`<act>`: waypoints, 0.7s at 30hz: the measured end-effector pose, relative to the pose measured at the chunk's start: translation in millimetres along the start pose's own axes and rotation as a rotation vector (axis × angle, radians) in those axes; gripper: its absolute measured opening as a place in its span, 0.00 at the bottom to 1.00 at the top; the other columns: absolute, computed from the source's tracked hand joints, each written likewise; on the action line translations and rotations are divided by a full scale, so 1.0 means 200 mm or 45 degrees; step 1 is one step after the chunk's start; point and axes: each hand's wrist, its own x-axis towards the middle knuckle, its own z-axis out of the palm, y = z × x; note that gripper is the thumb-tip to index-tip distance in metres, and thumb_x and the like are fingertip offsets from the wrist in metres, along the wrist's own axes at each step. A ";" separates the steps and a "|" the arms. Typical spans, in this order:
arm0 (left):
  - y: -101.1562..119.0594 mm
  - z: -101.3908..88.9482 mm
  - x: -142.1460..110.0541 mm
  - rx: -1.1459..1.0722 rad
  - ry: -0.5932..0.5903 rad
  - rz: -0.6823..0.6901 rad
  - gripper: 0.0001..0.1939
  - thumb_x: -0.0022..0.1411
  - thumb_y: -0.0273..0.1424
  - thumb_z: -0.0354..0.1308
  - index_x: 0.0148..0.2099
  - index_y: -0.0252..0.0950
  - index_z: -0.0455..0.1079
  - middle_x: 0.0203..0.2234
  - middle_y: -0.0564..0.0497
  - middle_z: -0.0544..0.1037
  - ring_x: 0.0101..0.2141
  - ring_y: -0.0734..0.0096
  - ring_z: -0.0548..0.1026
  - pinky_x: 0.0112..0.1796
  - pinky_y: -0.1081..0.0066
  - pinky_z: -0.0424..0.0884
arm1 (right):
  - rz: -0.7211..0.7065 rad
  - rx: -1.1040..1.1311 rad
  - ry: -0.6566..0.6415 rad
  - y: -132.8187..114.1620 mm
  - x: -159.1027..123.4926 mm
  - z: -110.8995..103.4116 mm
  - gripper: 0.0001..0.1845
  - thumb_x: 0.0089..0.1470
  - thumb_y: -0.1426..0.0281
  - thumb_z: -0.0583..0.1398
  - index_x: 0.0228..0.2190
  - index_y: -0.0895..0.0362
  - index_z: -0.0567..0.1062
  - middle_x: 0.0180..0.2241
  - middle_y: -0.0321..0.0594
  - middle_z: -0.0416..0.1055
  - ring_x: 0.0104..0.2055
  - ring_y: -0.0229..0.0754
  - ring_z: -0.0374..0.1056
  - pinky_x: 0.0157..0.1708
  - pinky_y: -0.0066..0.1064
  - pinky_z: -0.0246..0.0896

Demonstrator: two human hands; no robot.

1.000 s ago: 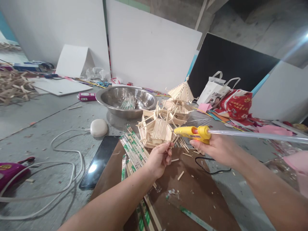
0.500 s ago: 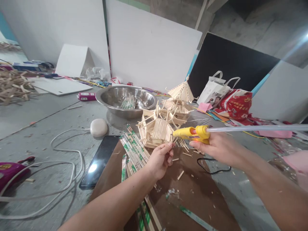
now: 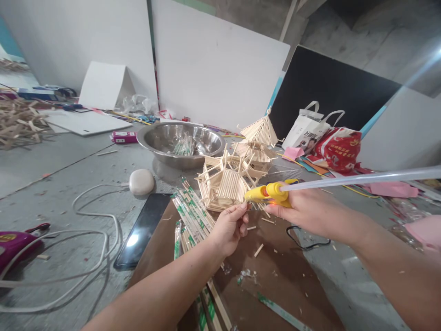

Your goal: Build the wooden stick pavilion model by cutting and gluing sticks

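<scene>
My right hand point(image 3: 292, 207) is wrapped round a yellow hot glue gun point(image 3: 268, 193) with a long clear glue stick point(image 3: 344, 180) sticking out of its back. The gun's nozzle points left, right at the fingertips of my left hand point(image 3: 232, 225). Those fingers are pinched on a short wooden stick, mostly hidden by the fingers and nozzle. Just beyond stands a small building model point(image 3: 231, 184) of glued wooden sticks, with slatted panels. Behind it rises a pointed stick roof point(image 3: 261, 131).
Wrapped chopsticks point(image 3: 193, 211) and cut bits lie on a brown board point(image 3: 275, 276). A black phone point(image 3: 143, 230), white cable point(image 3: 113, 225) and white rounded case point(image 3: 141, 182) are on the left. A steel basin point(image 3: 181, 158) holds more wrapped sticks. Bags point(image 3: 337, 149) stand back right.
My right hand has moved the glue gun left and slightly down, bringing its nozzle to my left fingertips. The glue stick tilts up more at its far end. My left hand has barely moved.
</scene>
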 end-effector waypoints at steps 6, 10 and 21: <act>0.00 0.00 0.00 0.007 -0.013 0.007 0.10 0.47 0.35 0.58 0.28 0.33 0.65 0.12 0.59 0.63 0.10 0.87 0.56 0.14 0.81 0.47 | -0.019 -0.032 0.005 -0.01 -0.01 -0.01 0.16 0.48 0.55 0.49 0.27 0.52 0.68 0.23 0.36 0.69 0.23 0.40 0.63 0.20 0.29 0.52; 0.00 0.00 0.00 0.017 -0.008 0.007 0.11 0.46 0.36 0.58 0.28 0.33 0.65 0.12 0.59 0.63 0.10 0.87 0.55 0.14 0.81 0.47 | -0.004 -0.050 0.012 -0.02 -0.01 -0.01 0.16 0.48 0.55 0.48 0.27 0.52 0.68 0.23 0.36 0.69 0.22 0.39 0.63 0.19 0.29 0.51; 0.00 -0.01 0.00 0.016 -0.005 0.015 0.12 0.45 0.36 0.59 0.30 0.32 0.66 0.12 0.59 0.63 0.10 0.87 0.55 0.14 0.81 0.47 | 0.046 0.017 0.045 -0.01 0.00 -0.03 0.18 0.47 0.54 0.49 0.31 0.52 0.70 0.26 0.37 0.70 0.28 0.42 0.65 0.25 0.30 0.56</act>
